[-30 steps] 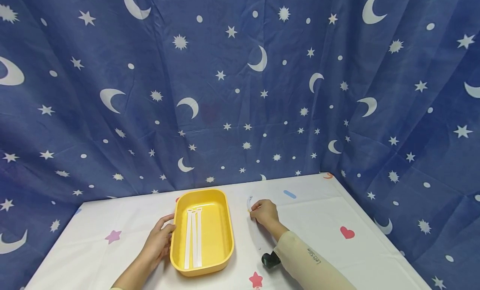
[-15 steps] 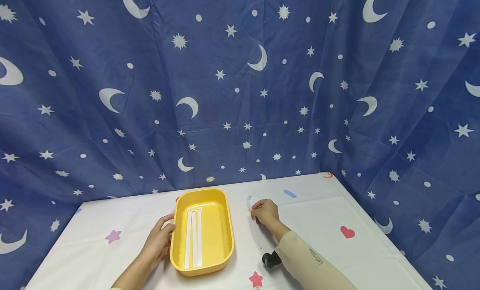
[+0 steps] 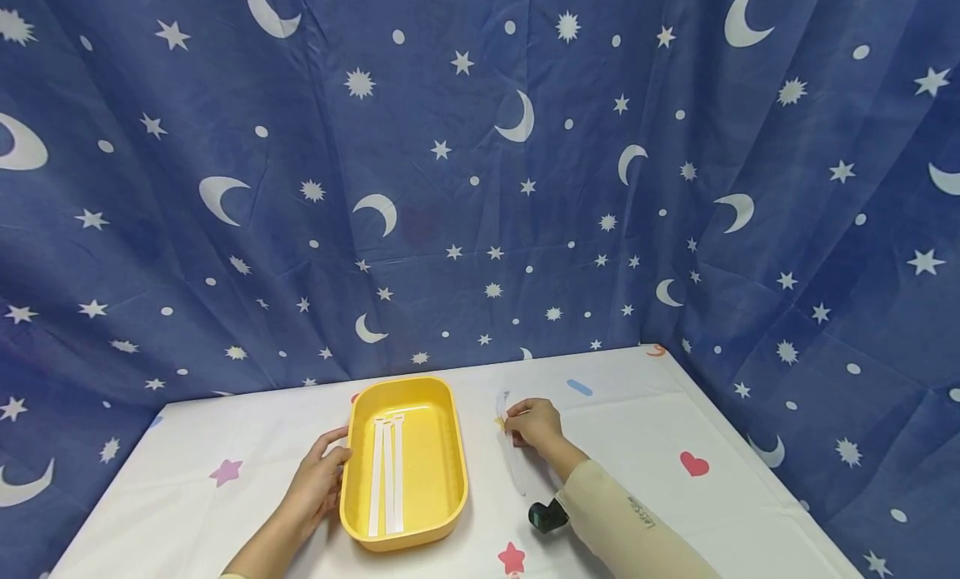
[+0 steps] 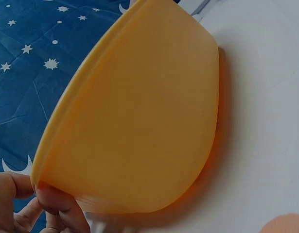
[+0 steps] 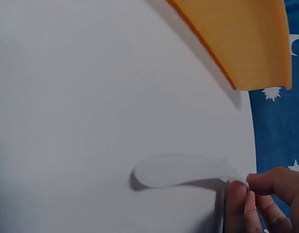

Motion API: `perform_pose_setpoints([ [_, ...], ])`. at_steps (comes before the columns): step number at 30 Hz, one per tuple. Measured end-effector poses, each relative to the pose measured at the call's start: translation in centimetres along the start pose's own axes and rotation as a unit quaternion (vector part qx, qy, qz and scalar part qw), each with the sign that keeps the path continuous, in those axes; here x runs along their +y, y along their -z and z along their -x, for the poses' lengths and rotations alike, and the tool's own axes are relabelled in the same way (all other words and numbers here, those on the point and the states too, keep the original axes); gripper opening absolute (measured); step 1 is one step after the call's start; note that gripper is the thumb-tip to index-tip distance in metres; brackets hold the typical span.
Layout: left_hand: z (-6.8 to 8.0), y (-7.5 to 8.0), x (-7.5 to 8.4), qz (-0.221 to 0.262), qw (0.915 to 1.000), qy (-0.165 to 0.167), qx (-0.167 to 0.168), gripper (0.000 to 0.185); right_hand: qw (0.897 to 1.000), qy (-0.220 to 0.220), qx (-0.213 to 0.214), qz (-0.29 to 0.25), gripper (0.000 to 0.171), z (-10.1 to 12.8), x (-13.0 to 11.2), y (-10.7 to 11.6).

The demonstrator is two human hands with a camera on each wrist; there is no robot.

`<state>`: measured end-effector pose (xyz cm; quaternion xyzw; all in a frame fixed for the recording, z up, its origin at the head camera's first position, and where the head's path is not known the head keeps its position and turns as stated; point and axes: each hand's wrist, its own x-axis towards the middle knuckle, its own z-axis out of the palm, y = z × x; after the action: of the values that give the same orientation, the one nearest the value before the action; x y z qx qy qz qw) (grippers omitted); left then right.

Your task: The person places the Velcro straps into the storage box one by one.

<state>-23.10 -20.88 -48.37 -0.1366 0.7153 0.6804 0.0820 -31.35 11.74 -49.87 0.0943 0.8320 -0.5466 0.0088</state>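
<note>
My left hand (image 3: 315,479) grips the left rim of a yellow tray (image 3: 435,471); in the left wrist view the fingers (image 4: 57,199) pinch its rim beside the outer wall. Inside the tray, along its left half, lie 3 white slotted straps (image 3: 388,479), like hook-and-loop cable ties. Right of the tray, my right hand (image 3: 536,425) pinches another white strap (image 5: 173,172) between thumb and fingertips. That strap bends in a curve low over the cloth, its rounded end casting a shadow in the right wrist view. The fingers hide its middle in the head view.
A white cloth (image 3: 622,429) printed with stars, hearts and other shapes covers the table. Behind it and at the right hangs a blue curtain (image 3: 450,187) with moons and stars. A black device (image 3: 547,516) sits at my right wrist.
My right hand has shifted slightly to the right with the white strap, and more of the strap's lower length shows. My left hand and the tray hold still.
</note>
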Motion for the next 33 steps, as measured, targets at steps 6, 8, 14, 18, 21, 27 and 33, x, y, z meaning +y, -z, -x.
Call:
perform_pose_setpoints([
  [6, 0.0, 0.0, 0.1, -0.005, 1.0000, -0.002, -0.001, 0.054, 0.998, -0.045, -0.025, -0.035, 0.021, -0.1, -0.2, 0.3],
  [8, 0.1, 0.0, 0.1, -0.010, 1.0000, -0.002, -0.001, 0.053, 0.997, -0.052, -0.037, -0.053, 0.024, 0.0, -0.4, 0.5],
  [14, 0.2, -0.1, 0.2, -0.013, 0.9999, -0.006, -0.003, 0.052, 0.989, -0.079, -0.071, -0.099, 0.030, 0.2, -0.8, 0.5],
  [18, 0.1, -0.1, 0.1, -0.011, 0.9999, -0.003, 0.000, 0.053, 0.986, -0.093, -0.082, -0.115, 0.033, 0.3, -1.0, 0.4],
  [21, 0.0, 0.0, 0.1, -0.009, 1.0000, 0.001, 0.002, 0.054, 0.984, -0.098, -0.086, -0.125, 0.035, 0.4, -1.1, 0.5],
  [27, 0.0, 0.0, 0.1, -0.007, 1.0000, 0.004, -0.001, 0.055, 0.982, -0.105, -0.094, -0.129, 0.038, 0.7, -1.4, 0.7],
  [33, 0.1, 0.0, 0.1, 0.000, 1.0000, 0.000, -0.004, 0.054, 0.978, -0.109, -0.106, -0.144, 0.039, 1.0, -1.7, 1.0],
])
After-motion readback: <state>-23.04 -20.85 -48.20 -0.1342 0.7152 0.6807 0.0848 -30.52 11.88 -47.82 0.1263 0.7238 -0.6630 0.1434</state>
